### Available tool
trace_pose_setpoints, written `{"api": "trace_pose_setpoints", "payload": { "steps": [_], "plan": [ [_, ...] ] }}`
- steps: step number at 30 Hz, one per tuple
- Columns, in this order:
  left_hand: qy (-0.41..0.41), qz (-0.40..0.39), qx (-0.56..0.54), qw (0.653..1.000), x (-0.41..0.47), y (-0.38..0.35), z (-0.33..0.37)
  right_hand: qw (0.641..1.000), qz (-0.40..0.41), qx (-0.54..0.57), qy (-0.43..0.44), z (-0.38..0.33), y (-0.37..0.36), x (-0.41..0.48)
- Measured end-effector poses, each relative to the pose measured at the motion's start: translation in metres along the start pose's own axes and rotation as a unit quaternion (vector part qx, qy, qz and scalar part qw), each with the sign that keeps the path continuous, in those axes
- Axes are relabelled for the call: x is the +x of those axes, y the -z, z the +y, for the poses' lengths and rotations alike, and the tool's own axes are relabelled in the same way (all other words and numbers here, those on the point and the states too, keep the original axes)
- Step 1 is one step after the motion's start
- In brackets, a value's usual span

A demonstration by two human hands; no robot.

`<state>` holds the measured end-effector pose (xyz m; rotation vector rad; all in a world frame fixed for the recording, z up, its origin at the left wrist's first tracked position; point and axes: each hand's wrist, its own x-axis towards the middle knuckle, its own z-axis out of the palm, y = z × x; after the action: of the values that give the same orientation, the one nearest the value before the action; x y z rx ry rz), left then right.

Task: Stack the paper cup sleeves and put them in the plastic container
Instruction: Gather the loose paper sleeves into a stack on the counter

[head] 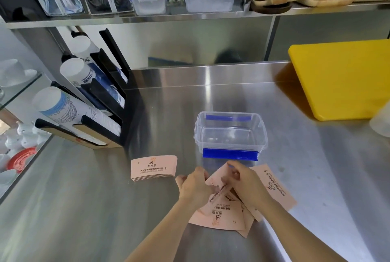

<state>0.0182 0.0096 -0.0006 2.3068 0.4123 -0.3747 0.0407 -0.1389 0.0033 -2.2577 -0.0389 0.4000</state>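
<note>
Stainless steel countertop fills the view as we look down at our two bare hands. Our left hand and right hand meet over a loose scatter of flat, pale pink paper cup sleeves printed with dark lettering. Both hands pinch one pink sleeve between them, fingers closed on its edges, lifting it slightly above the others. The scattered sleeves lie directly beneath and just right of our hands, overlapping at different angles.

To the left of our hands, apart from them, a neat stack of the same pink sleeves rests on the steel. Just beyond our fingertips sits a clear rectangular plastic container with blue clips, open and with no sleeves inside.

Farther left, a black rack holding stacks of white paper cups lies angled on the counter. At far right, a yellow plastic cutting board leans against the back.
</note>
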Motion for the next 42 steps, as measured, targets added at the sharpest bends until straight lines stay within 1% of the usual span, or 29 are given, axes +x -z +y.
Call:
{"api": "trace_pose_setpoints", "payload": {
  "steps": [2,5,7,9,11,13,15,17,18,22,24,26,27,29,30,32,33,34,35,37,40,42],
  "plan": [
    [-0.023,0.016,-0.001,1.000,0.001,0.009,-0.002,0.999,-0.003,0.051,-0.009,-0.002,0.007,0.001],
    [-0.064,0.006,0.012,0.998,-0.001,0.023,-0.003,0.992,-0.016,0.122,-0.019,-0.008,0.014,-0.001],
    [-0.070,0.008,-0.004,0.998,-0.001,0.032,-0.004,0.994,-0.007,0.111,-0.017,-0.010,0.011,-0.002],
    [-0.061,0.025,-0.020,0.998,0.001,0.037,-0.007,0.998,0.007,0.068,-0.004,-0.009,0.006,-0.003],
    [-0.056,0.035,-0.029,0.997,0.003,0.041,-0.011,1.000,-0.006,0.000,0.012,-0.007,0.005,-0.005],
    [-0.055,0.043,-0.035,0.997,0.005,0.044,-0.014,0.992,-0.079,-0.087,0.043,-0.008,0.007,-0.010],
    [-0.054,0.053,-0.034,0.997,0.005,0.045,-0.016,0.964,-0.166,-0.190,0.081,-0.010,0.008,-0.015],
    [-0.053,0.059,-0.040,0.996,0.006,0.045,-0.017,0.936,-0.210,-0.263,0.108,-0.013,0.003,-0.020],
    [-0.052,0.058,-0.042,0.996,0.006,0.044,-0.017,0.929,-0.220,-0.275,0.111,-0.015,0.000,-0.023],
    [-0.055,0.053,-0.044,0.996,0.009,0.045,-0.017,0.927,-0.252,-0.273,0.059,-0.024,-0.015,-0.027],
    [-0.059,0.048,-0.051,0.996,0.011,0.047,-0.016,0.925,-0.262,-0.267,0.057,-0.030,-0.014,-0.024],
    [-0.062,0.045,-0.061,0.995,0.011,0.049,-0.016,0.938,-0.253,-0.228,0.064,-0.034,-0.008,-0.020],
    [-0.064,0.046,-0.066,0.995,0.012,0.049,-0.016,0.953,-0.237,-0.181,0.058,-0.035,-0.005,-0.017],
    [-0.067,0.052,-0.076,0.994,0.013,0.051,-0.017,0.982,-0.180,-0.036,0.031,-0.036,0.002,-0.012],
    [-0.065,0.057,-0.087,0.992,0.014,0.052,-0.017,0.987,-0.149,0.055,0.010,-0.036,0.004,-0.010],
    [-0.054,0.068,-0.120,0.989,0.015,0.052,-0.017,0.972,-0.101,0.207,-0.043,-0.034,0.005,-0.005],
    [-0.051,0.072,-0.130,0.988,0.016,0.052,-0.018,0.964,-0.087,0.242,-0.062,-0.032,0.003,-0.004],
    [-0.052,0.073,-0.133,0.987,0.016,0.052,-0.018,0.961,-0.082,0.253,-0.069,-0.032,0.000,-0.004],
    [-0.055,0.071,-0.129,0.988,0.015,0.051,-0.019,0.963,-0.083,0.247,-0.067,-0.031,-0.005,-0.004],
    [-0.060,0.069,-0.125,0.988,0.016,0.048,-0.021,0.976,-0.100,0.187,-0.052,-0.032,-0.015,-0.005],
    [-0.052,0.067,-0.136,0.987,0.017,0.046,-0.024,0.988,-0.141,0.064,-0.024,-0.037,-0.031,-0.005],
    [-0.044,0.071,-0.143,0.986,0.019,0.045,-0.027,0.991,-0.125,-0.051,-0.003,-0.041,-0.040,-0.004]
  ]
}}
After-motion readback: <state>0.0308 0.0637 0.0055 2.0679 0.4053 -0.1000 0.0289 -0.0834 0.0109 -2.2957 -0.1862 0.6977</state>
